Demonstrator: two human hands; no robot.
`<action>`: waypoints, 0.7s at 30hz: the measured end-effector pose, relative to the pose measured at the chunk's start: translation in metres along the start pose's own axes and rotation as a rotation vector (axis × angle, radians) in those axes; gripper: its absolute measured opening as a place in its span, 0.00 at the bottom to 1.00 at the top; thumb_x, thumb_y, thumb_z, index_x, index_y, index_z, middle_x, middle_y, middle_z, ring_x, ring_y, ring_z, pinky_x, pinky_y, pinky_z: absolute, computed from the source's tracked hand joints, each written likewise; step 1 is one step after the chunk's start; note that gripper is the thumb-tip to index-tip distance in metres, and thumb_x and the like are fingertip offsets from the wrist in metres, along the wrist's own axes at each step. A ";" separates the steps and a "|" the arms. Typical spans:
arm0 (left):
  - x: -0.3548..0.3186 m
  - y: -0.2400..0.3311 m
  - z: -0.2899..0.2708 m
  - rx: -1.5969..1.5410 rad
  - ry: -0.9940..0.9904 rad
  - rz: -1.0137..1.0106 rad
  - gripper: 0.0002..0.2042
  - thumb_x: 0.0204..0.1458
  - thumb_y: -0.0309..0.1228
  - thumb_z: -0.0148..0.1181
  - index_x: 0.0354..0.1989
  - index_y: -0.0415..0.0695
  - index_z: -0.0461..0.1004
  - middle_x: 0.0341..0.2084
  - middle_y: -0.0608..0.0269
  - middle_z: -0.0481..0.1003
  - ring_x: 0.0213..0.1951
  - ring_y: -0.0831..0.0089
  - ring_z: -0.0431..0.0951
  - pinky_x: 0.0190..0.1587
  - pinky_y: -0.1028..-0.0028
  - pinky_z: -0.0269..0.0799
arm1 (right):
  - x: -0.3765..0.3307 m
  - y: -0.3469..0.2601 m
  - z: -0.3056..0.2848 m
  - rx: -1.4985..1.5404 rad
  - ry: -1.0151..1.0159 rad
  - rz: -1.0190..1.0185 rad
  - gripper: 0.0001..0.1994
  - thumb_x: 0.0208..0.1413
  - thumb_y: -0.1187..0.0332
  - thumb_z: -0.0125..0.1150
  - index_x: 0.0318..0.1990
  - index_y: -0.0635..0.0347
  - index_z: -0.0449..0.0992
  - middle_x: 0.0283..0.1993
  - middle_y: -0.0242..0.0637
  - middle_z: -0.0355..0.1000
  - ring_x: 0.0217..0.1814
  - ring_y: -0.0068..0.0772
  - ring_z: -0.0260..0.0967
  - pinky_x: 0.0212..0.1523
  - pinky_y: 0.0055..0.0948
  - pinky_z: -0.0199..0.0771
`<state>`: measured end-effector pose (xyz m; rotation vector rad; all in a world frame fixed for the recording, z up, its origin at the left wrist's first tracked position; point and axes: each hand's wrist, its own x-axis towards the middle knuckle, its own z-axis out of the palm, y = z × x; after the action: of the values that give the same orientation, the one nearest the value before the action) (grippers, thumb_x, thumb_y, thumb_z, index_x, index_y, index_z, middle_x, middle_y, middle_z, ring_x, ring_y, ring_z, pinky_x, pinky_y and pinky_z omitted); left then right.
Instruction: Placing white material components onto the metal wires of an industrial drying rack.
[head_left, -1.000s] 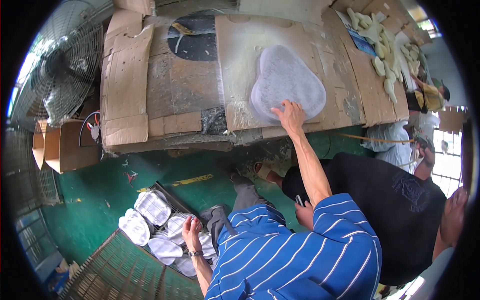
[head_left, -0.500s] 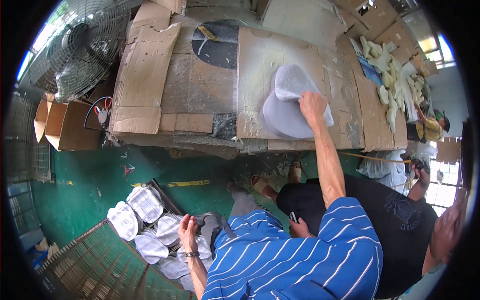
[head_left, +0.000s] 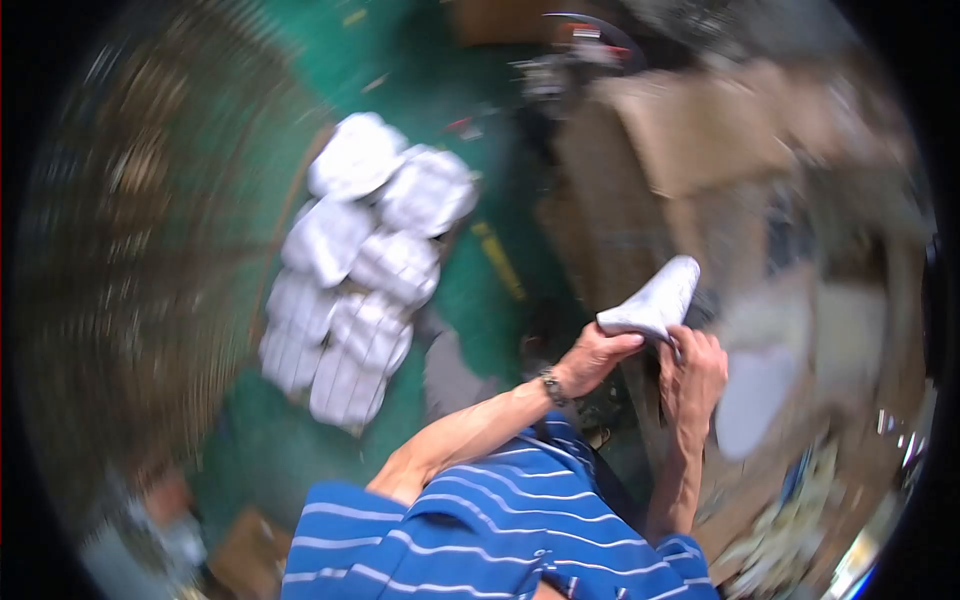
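Both of my hands hold one curved white pad [head_left: 655, 300], raised in front of me beside the work table. My left hand [head_left: 592, 362] grips its lower left edge, with the thumb along the rim. My right hand [head_left: 693, 372] pinches the near right edge with bent fingers. The pad is folded or bowed, and its underside is hidden. Just right of my right hand, a grey-white pad shape [head_left: 758, 400] lies on the cardboard-covered table, blurred.
Several white pads [head_left: 325, 240] lie in rows on a wire rack to my left, above a green floor [head_left: 480, 320]. Cardboard sheets [head_left: 700, 140] cover the table at the right. Pale pieces [head_left: 780, 535] are heaped at lower right. Much is motion-blurred.
My view has swung left toward the rack. My right hand has lifted the top pad off the pile on the table, and my left hand has come over and taken hold of it too.
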<state>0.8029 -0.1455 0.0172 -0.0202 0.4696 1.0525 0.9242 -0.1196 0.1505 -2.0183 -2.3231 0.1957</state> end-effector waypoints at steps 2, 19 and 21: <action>-0.033 0.032 -0.046 -0.053 0.123 0.193 0.16 0.53 0.23 0.63 0.51 0.42 0.76 0.46 0.65 0.78 0.51 0.75 0.75 0.59 0.72 0.69 | 0.008 -0.055 0.038 0.015 -0.128 -0.090 0.10 0.51 0.68 0.67 0.41 0.53 0.81 0.35 0.38 0.76 0.41 0.42 0.72 0.44 0.41 0.68; -0.251 0.294 -0.437 -0.438 0.771 1.047 0.23 0.44 0.25 0.53 0.53 0.40 0.70 0.46 0.62 0.75 0.49 0.65 0.76 0.55 0.65 0.73 | 0.005 -0.337 0.291 0.393 -0.555 -0.444 0.20 0.56 0.65 0.67 0.57 0.58 0.75 0.59 0.46 0.71 0.58 0.48 0.70 0.58 0.40 0.72; -0.275 0.320 -0.487 -0.481 0.815 1.066 0.14 0.43 0.25 0.54 0.41 0.43 0.73 0.40 0.63 0.75 0.44 0.65 0.76 0.51 0.65 0.74 | 0.004 -0.338 0.304 0.353 -0.603 -0.434 0.20 0.56 0.66 0.66 0.56 0.58 0.75 0.59 0.47 0.71 0.61 0.51 0.68 0.61 0.42 0.69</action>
<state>0.2458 -0.3280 -0.2514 -0.7141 0.9959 2.2015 0.5529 -0.1791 -0.1059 -1.3710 -2.7142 1.2256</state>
